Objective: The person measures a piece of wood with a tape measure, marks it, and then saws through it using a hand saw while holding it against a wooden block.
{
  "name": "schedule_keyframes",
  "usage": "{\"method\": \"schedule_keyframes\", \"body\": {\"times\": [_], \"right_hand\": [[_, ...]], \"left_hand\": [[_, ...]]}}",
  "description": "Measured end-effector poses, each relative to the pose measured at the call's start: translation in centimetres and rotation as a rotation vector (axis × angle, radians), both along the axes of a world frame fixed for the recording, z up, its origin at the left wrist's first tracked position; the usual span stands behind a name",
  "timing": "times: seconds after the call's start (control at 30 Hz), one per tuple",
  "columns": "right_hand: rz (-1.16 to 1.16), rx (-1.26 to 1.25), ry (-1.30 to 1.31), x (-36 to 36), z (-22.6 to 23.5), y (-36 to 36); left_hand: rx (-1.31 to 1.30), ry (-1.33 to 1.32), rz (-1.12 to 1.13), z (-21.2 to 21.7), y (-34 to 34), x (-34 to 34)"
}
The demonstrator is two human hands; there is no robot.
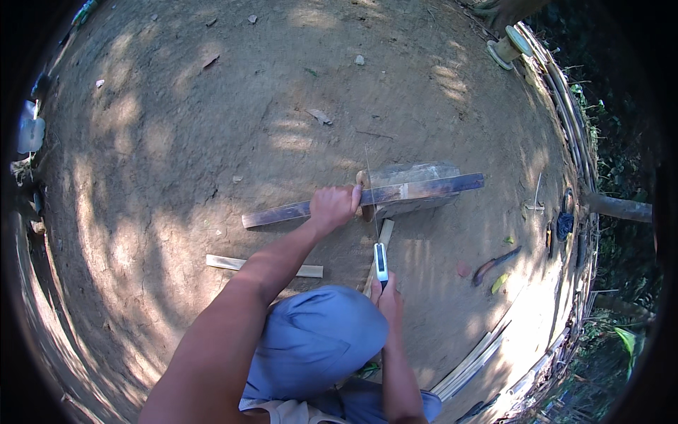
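Observation:
A long dark strip [441,186], seemingly split bamboo or wood, lies across a short log block [417,203] on the ground. My left hand [332,210] is closed around the strip just left of the log, its thumb near the log's end. Low in front of me, my right hand [389,304] grips the white and black handle of a handsaw [381,261]. The thin saw blade, seen nearly edge-on, runs away from me across the strip close to my left thumb. Whether its teeth have cut in cannot be made out.
Pale cut strips lie nearby: one [305,271] under my left forearm, another [386,232] beneath the saw. A curved knife [496,265] rests on the ground to the right. Poles [473,360] lie lower right, and a spool [510,47] stands far right. My blue-clad knee [325,332] is between my arms.

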State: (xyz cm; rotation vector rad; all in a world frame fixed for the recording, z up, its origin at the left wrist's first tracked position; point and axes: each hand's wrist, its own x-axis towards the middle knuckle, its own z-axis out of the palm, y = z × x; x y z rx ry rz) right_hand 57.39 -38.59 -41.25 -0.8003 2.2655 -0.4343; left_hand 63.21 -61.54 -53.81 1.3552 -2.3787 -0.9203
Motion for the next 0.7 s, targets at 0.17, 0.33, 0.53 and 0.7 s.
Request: {"method": "schedule_keyframes", "body": {"times": [0.17,0.33,0.53,0.7], "right_hand": [[-0.001,0.054,0.001,-2.0,-1.8,-3.9],[0.018,-0.012,0.077,-0.6,-6.5,12.0],[0.080,-0.107,0.086,-4.3,-4.0,-3.1],[0.004,-0.041,0.032,-0.8,-6.4,8.7]], "left_hand": [[-0.012,0.045,-0.004,-0.3,0.3,-0.8],[-0.025,0.054,-0.003,-0.1,0.0,-0.3],[-0.072,0.050,0.005,0.1,0.7,-2.0],[-0.065,-0.011,0.009,0.1,0.1,-0.2]]}}
